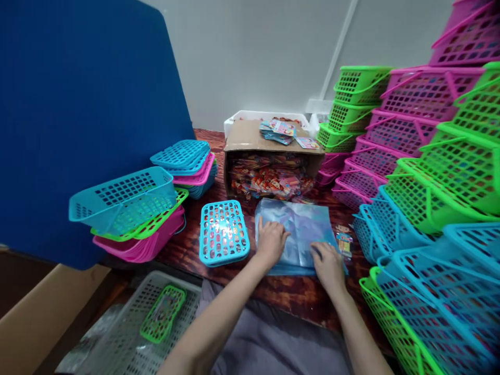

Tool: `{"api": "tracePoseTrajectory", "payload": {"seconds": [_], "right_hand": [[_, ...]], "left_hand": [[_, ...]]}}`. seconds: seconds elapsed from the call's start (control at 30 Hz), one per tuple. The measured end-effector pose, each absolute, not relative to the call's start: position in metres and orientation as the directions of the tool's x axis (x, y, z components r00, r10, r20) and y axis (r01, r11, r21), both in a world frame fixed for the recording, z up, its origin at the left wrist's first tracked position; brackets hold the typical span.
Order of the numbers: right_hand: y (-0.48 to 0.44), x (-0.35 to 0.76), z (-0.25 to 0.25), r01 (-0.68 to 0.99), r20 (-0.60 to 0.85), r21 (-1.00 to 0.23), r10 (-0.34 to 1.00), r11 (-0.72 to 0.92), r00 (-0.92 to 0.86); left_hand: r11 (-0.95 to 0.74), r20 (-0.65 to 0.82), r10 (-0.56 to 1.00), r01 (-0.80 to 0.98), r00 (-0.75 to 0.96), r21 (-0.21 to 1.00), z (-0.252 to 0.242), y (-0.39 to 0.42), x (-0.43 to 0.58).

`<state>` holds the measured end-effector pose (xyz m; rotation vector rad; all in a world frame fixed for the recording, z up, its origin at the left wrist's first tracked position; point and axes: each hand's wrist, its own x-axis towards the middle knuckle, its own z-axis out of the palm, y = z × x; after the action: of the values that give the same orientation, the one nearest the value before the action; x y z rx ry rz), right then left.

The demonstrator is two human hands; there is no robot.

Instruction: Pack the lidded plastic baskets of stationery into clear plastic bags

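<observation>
Head cam: L hand (272,240) & R hand (328,264) loose, resting on blue plastic sheets (302,226), print on far cards (278,132) too blurry to read.

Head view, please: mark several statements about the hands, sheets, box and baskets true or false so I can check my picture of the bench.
1. The left hand rests on the blue plastic sheets. True.
2. The right hand holds a green basket. False: it also rests on the sheets.
3. The cardboard box is closed at the front. False: its front is open, showing packets.
4. A blue lattice piece lies left of the sheets. True.
</observation>
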<state>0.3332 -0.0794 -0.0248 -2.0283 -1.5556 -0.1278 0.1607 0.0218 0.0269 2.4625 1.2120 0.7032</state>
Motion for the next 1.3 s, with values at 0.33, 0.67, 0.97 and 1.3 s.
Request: {"api": "tracePoseTrajectory", "payload": {"seconds": [0.33, 0.67, 0.97, 1.3], "right_hand": [[-0.06, 0.363, 0.01, 0.984, 0.486, -0.157, 0.861, -0.081, 0.148], [-0.024, 0.377, 0.067, 0.96, 0.508, -0.148, 0.814, -0.237, 0.28], [-0.009, 0.389, 0.1, 0.946, 0.592, -0.247, 0.74, -0.211, 0.32], [-0.011, 0.394, 0.124, 0.886, 0.639, -0.453, 0.658, -0.097, 0.398]], "left_hand": [[-0.824, 0.38, 0.561, 0.54, 0.735, 0.17, 0.047, 0.017, 0.156], [-0.873, 0.374, 0.484, 0.468, 0.791, 0.139, 0.107, 0.108, 0.169], [-0.876, 0.401, 0.481, 0.442, 0.78, 0.192, 0.127, 0.126, 0.173], [-0.898, 0.467, 0.438, 0.352, 0.769, 0.263, 0.153, 0.138, 0.16]]}}
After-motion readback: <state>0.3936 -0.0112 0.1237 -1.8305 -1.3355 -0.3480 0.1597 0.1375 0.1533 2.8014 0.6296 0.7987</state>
